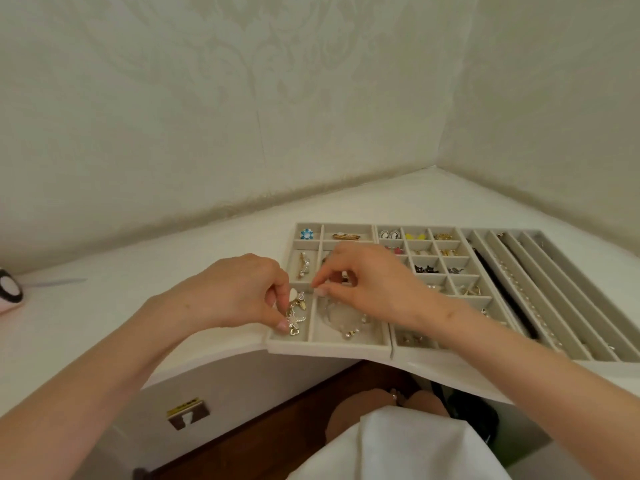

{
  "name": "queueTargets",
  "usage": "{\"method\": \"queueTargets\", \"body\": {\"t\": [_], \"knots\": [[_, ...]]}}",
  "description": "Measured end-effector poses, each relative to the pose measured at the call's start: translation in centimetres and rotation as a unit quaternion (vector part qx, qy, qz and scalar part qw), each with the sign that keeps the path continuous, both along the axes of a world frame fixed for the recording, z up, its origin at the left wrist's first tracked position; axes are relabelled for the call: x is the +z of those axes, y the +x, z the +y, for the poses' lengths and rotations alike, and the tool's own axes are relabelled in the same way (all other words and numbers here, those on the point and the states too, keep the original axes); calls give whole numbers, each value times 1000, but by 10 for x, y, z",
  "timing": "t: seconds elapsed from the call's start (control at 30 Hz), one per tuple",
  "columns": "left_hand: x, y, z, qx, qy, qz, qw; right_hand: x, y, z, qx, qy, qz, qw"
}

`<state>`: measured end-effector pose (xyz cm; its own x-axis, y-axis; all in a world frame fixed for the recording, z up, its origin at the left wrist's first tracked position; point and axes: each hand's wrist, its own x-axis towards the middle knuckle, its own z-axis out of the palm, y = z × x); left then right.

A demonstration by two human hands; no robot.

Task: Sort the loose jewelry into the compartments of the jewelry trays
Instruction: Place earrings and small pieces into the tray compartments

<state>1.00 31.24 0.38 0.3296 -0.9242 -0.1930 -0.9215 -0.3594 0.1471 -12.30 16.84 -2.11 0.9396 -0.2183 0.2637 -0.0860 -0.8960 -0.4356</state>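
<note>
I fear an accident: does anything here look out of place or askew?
Yes. The leftmost jewelry tray seems to stick out past the curved front edge of the table, so its near rim lacks support. Nothing looks spilled or damaged.

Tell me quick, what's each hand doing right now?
Left hand: pinching a cluster of gold charms.
Right hand: fingertips pinched together; what they hold cannot be told.

Both forearms point(114, 358) are bare, with no sleeve reaching the left grip point(239, 292) or the right grip point(367, 282). The fingernails point(282, 324) carry a pale, glossy polish. At 6 o'clock a white garment point(398, 448) covers the lap, with bare knees point(343, 420) just above it.
</note>
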Motion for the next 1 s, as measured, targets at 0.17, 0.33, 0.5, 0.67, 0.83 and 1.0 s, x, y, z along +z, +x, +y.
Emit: {"method": "queueTargets", "body": {"t": [0.17, 0.33, 0.5, 0.67, 0.83, 1.0], "knots": [[0, -7, 2, 3, -6, -12, 1000, 2, 13, 19, -23, -58, 43, 997], [-4, -9, 2, -4, -7, -25, 1000, 0, 17, 21, -27, -66, 61, 996], [-4, -5, 4, 2, -10, -4, 1000, -1, 16, 23, -29, -66, 56, 996], [-6, 6, 1, 55, -125, 69, 988, 9, 0, 9, -58, -61, 45, 995], [-18, 16, -9, 134, -125, 80, 980, 19, -37, -25, -140, -38, 21, 989], [-28, 13, -11, 143, -92, 106, 980, 14, -97, -74, -283, -59, 5, 957]]}}
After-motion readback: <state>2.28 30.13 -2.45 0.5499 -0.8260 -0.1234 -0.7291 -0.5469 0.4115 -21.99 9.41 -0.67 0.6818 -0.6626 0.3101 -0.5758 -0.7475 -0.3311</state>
